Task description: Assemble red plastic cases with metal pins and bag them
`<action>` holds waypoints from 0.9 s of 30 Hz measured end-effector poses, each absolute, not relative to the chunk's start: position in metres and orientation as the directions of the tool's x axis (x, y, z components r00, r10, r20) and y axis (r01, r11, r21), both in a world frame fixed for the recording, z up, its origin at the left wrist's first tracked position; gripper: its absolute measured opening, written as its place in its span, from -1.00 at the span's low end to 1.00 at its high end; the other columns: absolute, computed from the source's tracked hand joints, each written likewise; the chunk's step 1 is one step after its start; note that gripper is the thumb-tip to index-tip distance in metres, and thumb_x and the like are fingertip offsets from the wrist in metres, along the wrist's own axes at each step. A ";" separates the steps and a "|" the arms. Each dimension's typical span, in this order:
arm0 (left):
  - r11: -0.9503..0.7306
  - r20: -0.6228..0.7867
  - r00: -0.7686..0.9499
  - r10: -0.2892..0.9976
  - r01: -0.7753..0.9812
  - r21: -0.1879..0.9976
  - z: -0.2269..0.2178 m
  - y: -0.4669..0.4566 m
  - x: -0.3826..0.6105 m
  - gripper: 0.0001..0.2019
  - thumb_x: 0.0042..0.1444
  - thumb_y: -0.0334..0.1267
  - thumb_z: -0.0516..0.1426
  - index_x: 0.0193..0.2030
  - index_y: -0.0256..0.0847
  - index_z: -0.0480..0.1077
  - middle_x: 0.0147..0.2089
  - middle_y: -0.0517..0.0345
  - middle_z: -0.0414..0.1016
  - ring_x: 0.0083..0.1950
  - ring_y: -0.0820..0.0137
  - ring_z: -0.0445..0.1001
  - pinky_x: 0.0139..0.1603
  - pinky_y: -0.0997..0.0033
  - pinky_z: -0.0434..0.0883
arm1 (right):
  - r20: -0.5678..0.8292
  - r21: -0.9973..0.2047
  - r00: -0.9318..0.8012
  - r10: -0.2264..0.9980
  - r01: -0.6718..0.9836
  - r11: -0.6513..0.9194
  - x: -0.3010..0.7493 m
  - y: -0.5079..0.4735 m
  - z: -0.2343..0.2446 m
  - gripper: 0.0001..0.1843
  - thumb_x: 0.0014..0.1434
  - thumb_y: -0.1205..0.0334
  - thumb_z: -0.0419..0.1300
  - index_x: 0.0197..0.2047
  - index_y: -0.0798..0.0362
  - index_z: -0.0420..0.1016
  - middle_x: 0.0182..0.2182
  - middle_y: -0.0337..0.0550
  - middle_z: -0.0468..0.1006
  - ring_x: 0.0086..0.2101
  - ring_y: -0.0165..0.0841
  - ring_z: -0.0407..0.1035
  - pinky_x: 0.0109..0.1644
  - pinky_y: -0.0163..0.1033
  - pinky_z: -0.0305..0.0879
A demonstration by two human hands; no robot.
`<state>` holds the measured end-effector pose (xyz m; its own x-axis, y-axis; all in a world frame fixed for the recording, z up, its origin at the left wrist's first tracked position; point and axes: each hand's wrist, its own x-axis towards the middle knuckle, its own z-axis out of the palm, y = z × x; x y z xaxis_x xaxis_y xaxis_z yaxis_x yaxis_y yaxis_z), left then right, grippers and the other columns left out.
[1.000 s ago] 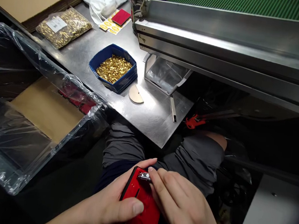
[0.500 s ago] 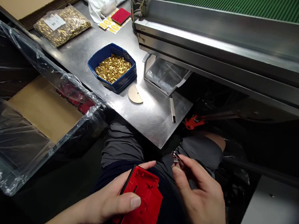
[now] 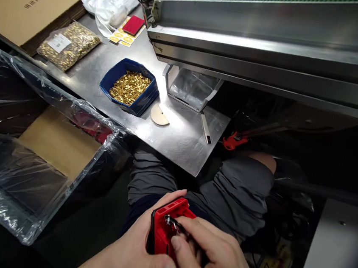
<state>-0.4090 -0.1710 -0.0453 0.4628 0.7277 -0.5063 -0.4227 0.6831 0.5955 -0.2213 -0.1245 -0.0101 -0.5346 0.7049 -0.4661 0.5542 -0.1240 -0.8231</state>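
Standing next to this person at the line, here's the view. The red housing (image 3: 164, 234) isn't on the worktop (image 3: 178, 140) at all. It's down over their lap, just off the near edge. The left hand (image 3: 133, 250) is wrapped round it, fingers curled over the far end and thumb across the near side, so it's a closed, firm hold. The right hand (image 3: 213, 261) is narrowed to a pinch, with the forefinger and thumb tips on a little metal clip (image 3: 170, 221) that sits at the top of the housing, touching the plastic. I can't tell if it's fully seated, since the fingers cover half of it.

My take on doing this bit well:
- brace the housing against the thigh so it can't rock
- line the clip up square with its slot before pressing, since a tilted clip will likely jam or spring out
- push with the fingertip pad and feel for it going flush

Up on the worktop there's a blue tray (image 3: 106, 84) full of small brass parts (image 3: 129, 87), a sealed bag of the same (image 3: 67, 44) further back, and a clear bin (image 3: 192, 88) under the steel rail (image 3: 270, 54). A plastic-lined carton (image 3: 53, 142) is off to their left.
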 end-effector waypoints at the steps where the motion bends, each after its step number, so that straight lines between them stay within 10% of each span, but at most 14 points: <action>1: 0.682 -0.508 0.459 0.728 -0.416 0.601 -0.045 -0.171 -0.409 0.04 -0.04 0.03 0.42 0.47 0.01 -0.06 0.18 -0.06 0.39 0.09 0.13 0.46 0.16 0.07 0.35 | -0.473 -0.822 -0.539 0.697 0.556 -0.128 -0.221 -0.124 -0.010 -0.79 0.30 0.22 0.14 -0.05 -0.13 0.55 -0.29 -0.29 0.58 -0.39 -0.42 0.51 -0.37 -0.41 0.42; 27: 0.677 -0.493 0.501 0.711 -0.299 0.672 -0.048 -0.166 -0.412 -0.02 0.02 0.05 0.37 0.47 -0.05 -0.05 0.33 -0.15 0.32 0.32 -0.08 0.34 0.34 -0.10 0.25 | -0.474 -0.844 -0.532 0.701 0.503 -0.189 -0.208 -0.109 -0.002 -0.75 0.37 0.17 0.13 -0.31 -0.03 0.57 -0.44 -0.28 0.53 -0.45 -0.41 0.42 -0.40 -0.32 0.31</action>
<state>-0.4119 -0.1663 -0.0476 0.5015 0.7109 -0.4932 -0.2994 0.6774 0.6720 -0.2078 -0.1095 -0.0019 -0.5324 0.7013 -0.4740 0.5026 -0.1887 -0.8437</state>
